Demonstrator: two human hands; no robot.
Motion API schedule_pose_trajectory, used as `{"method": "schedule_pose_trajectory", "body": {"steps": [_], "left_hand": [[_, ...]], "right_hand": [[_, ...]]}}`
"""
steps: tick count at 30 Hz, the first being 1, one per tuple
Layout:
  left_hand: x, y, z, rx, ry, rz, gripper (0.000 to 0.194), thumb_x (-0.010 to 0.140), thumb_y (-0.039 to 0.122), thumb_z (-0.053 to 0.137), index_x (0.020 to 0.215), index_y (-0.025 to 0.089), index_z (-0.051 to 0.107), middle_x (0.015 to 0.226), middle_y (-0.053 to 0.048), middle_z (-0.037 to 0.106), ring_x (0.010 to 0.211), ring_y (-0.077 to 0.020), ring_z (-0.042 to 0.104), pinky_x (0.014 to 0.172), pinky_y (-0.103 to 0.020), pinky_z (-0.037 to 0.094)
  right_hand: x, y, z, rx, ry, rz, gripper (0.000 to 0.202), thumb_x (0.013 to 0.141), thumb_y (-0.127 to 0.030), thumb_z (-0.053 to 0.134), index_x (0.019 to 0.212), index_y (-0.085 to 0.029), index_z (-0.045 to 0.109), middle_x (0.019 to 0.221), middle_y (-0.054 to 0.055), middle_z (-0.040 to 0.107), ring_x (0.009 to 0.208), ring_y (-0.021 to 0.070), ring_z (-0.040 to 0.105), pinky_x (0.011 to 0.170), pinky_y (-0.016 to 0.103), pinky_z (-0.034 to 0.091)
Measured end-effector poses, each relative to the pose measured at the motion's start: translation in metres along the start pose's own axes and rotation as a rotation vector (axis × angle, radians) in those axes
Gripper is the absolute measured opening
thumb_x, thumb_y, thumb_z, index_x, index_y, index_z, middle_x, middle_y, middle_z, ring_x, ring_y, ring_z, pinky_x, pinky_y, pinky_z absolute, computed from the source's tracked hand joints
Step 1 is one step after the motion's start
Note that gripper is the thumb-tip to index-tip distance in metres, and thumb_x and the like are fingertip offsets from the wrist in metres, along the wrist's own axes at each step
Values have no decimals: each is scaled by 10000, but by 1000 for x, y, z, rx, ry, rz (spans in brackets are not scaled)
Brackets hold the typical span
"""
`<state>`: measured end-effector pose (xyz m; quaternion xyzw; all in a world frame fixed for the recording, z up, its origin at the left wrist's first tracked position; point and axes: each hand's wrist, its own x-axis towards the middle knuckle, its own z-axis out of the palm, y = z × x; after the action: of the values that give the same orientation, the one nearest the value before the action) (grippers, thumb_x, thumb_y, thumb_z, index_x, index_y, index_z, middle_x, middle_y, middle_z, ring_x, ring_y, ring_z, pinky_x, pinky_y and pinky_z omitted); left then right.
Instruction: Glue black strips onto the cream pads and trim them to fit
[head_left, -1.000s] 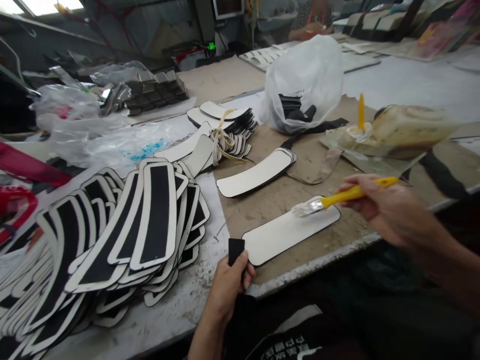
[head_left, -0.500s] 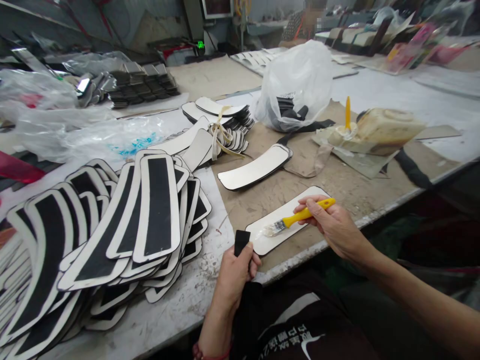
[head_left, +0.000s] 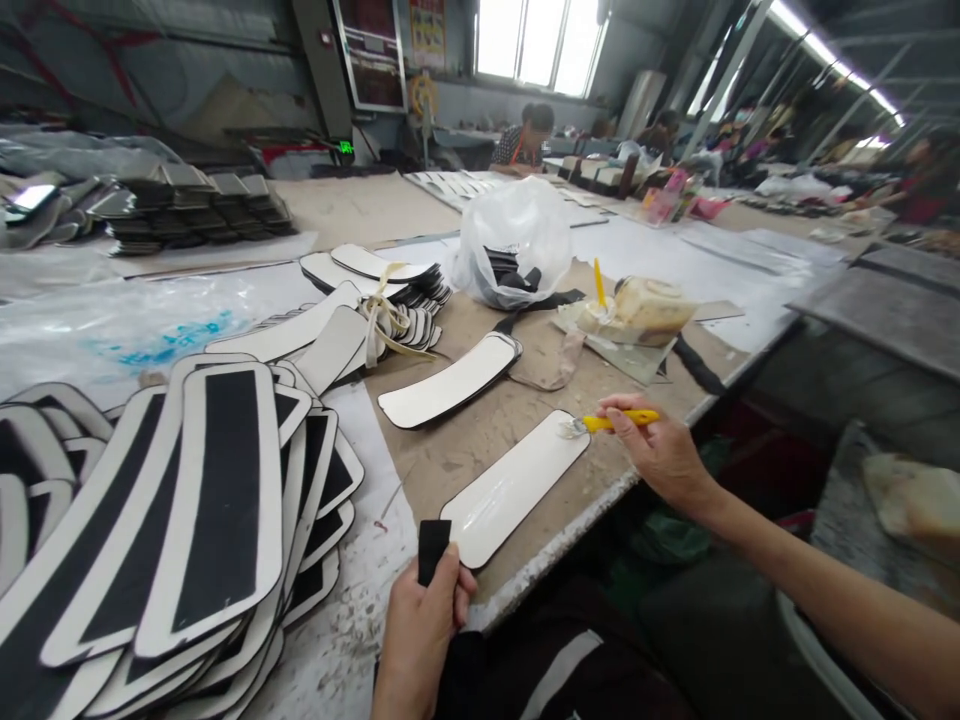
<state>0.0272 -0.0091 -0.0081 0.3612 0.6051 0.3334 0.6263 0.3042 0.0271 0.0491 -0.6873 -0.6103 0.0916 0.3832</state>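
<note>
My right hand [head_left: 660,450] grips a yellow-handled brush [head_left: 619,421], whose bristles touch the far end of a white rounded panel [head_left: 517,490]. A wet, shiny streak shows on the panel's nearer half. My left hand [head_left: 427,610] is closed on a black strip [head_left: 434,548] beside the panel's near end. Behind the panel lies a short stack of curved white pieces [head_left: 454,382]. A glue-stained container [head_left: 649,305] rests on its side, with a second yellow-handled brush [head_left: 599,283] upright next to it.
Overlapping white-edged black panels [head_left: 225,500] fill the left side. Beyond them lie a tied bundle of white pieces [head_left: 375,300] and a clear plastic bag [head_left: 514,240] holding black strips. The table edge [head_left: 555,545] runs diagonally at the right. A person [head_left: 525,140] sits across the table.
The brush in my right hand has moved from the panel's nearer half to its far end. The view has tilted up and turned right. My left hand still holds the black strip.
</note>
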Motion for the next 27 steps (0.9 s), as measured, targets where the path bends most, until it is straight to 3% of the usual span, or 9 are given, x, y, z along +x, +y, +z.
{"method": "schedule_pose_trajectory", "body": {"steps": [7, 14, 18, 24, 27], "left_hand": [[0, 0, -1, -20, -18, -20, 445, 697, 568, 589, 568, 143, 556, 373, 38, 427, 367, -72, 301, 418, -221, 169], [0, -4, -3, 9, -26, 4, 472, 705, 589, 570, 559, 141, 571, 370, 30, 435, 367, -72, 305, 418, -224, 188], [0, -3, -3, 16, -31, -4, 481, 704, 601, 567, 559, 141, 573, 373, 18, 457, 367, -80, 331, 417, -224, 209], [0, -4, -2, -6, -35, 3, 469, 751, 576, 530, 580, 141, 569, 388, 21, 468, 364, -72, 325, 411, -212, 210], [1, -4, -2, -13, -43, -8, 453, 773, 550, 516, 591, 139, 569, 387, 20, 470, 354, -70, 326, 406, -210, 221]], "right_hand": [[-1, -5, -10, -87, 66, -192, 165, 906, -307, 460, 991, -225, 576, 981, 73, 658, 920, 209, 626, 836, 352, 494], [-27, -9, 16, -70, -36, -542, 230, 875, -135, 494, 1078, -215, 566, 941, 75, 654, 932, 205, 608, 857, 373, 506], [-42, -25, 18, 63, -141, -561, 291, 865, -96, 486, 1129, -206, 539, 970, 87, 642, 968, 207, 596, 851, 366, 513], [-34, -17, 17, -13, -69, -540, 284, 851, -102, 519, 1105, -219, 570, 974, 81, 648, 963, 220, 598, 874, 399, 495], [-45, -30, 28, 110, -116, -466, 243, 867, -116, 503, 1078, -211, 576, 954, 68, 651, 945, 199, 606, 858, 355, 502]]}}
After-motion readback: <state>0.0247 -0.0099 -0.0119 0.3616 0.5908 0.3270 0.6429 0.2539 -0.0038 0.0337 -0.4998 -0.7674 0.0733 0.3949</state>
